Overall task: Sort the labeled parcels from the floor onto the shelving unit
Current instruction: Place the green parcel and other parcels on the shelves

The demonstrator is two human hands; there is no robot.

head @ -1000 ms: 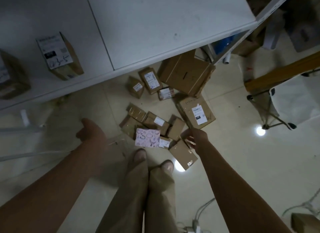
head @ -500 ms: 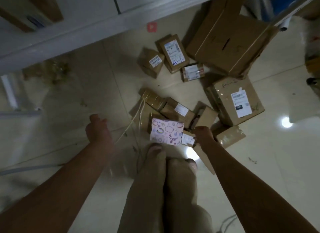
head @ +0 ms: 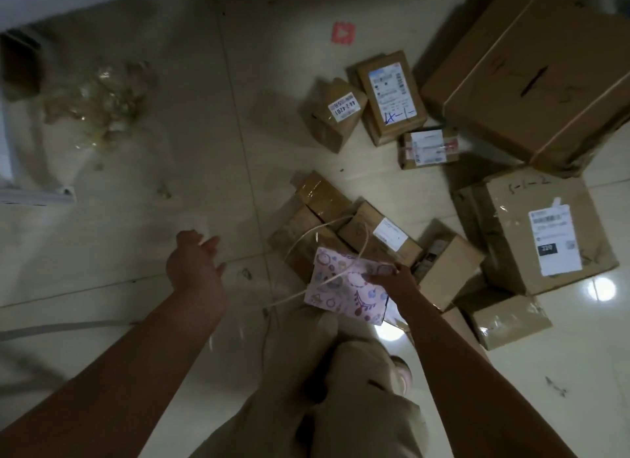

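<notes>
Pink patterned parcel is clamped in the grip of the right hand; left of it the left hand hangs, grip apart, over glossy floor tiles. Beyond it brown parcels lie heaped, then a big box.

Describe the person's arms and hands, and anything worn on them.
The left hand and right hand are bare, no gloves. The left forearm and right forearm are uncovered to the frame's edge: no sleeves, watch or bracelet show. Rings are too small to tell in the dim light.
</notes>
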